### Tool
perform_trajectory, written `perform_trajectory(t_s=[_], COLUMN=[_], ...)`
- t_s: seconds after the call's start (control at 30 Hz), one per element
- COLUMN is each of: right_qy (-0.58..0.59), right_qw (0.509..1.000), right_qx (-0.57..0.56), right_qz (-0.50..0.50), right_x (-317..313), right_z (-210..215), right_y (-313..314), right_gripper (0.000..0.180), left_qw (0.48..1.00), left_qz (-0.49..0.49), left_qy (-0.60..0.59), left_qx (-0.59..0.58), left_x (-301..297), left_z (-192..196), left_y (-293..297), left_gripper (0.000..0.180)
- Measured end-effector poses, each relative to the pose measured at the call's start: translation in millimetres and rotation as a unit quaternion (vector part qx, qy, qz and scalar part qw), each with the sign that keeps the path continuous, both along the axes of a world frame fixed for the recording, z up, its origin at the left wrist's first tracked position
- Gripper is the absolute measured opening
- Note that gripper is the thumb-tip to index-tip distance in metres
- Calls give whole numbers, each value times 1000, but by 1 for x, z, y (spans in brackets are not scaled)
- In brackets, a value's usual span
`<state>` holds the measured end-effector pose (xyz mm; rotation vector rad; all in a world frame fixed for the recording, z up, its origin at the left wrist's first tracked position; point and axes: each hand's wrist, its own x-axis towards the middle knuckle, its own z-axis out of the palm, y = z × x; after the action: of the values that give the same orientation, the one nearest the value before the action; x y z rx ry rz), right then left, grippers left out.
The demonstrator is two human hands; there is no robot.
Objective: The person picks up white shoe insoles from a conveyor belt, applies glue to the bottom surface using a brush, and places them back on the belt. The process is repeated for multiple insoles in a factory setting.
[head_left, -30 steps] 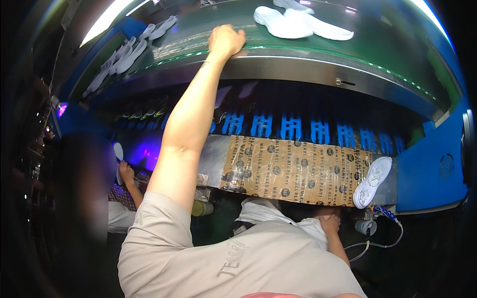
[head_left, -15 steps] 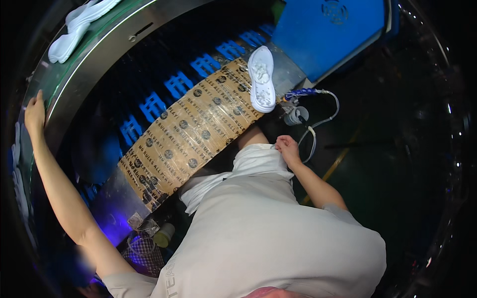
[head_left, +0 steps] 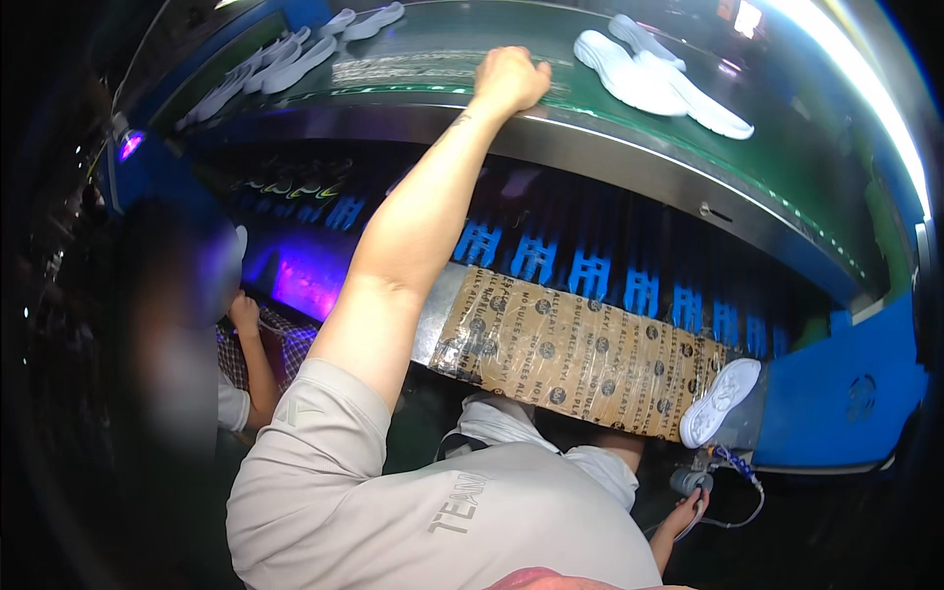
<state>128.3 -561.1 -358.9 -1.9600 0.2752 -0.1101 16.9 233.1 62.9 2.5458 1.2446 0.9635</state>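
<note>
My left hand [head_left: 511, 79] is stretched far forward over the green conveyor belt [head_left: 442, 59], its fingers curled under and the thumb beside them; nothing sticks out of it. To its right, several white shoe soles [head_left: 629, 79] lie overlapping on the belt. Low at the right, my right hand [head_left: 686, 513] is closed around a slim dark handle [head_left: 699, 498] at a small grey cup [head_left: 691, 480]; its fingertips are partly hidden. Just above the cup, a single white shoe sole [head_left: 721, 403] rests on the right end of the cardboard-covered ledge [head_left: 580, 349].
More white soles [head_left: 285, 64] lie on the belt at the far left. A metal rail [head_left: 629, 147] edges the belt, with blue brackets [head_left: 590, 273] below. A blue machine housing [head_left: 836, 403] stands right. A co-worker's hand [head_left: 244, 313] is at left. A hose [head_left: 752, 506] loops beside the cup.
The view has swung left and up, showing more of the belt. My left hand has gone from the belt's edge to over the belt. My right hand has moved from my lap to the cup.
</note>
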Motion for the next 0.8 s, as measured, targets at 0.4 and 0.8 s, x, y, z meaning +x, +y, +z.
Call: perform_trajectory(t_s=[0.4,0.8], right_qy=[-90,-77], right_qw=[994,924], right_qx=[-47,245], right_qz=[-43,282], right_x=[-3,-40], right_z=[73,156], right_y=[16,184], right_gripper=[36,41], left_qw=[1000,967], left_qz=[-8,214], left_qy=[-23,136], left_qx=[3,14], left_x=[0,-121], left_z=[-1,-1], left_y=[1,130], left_gripper=[43,51])
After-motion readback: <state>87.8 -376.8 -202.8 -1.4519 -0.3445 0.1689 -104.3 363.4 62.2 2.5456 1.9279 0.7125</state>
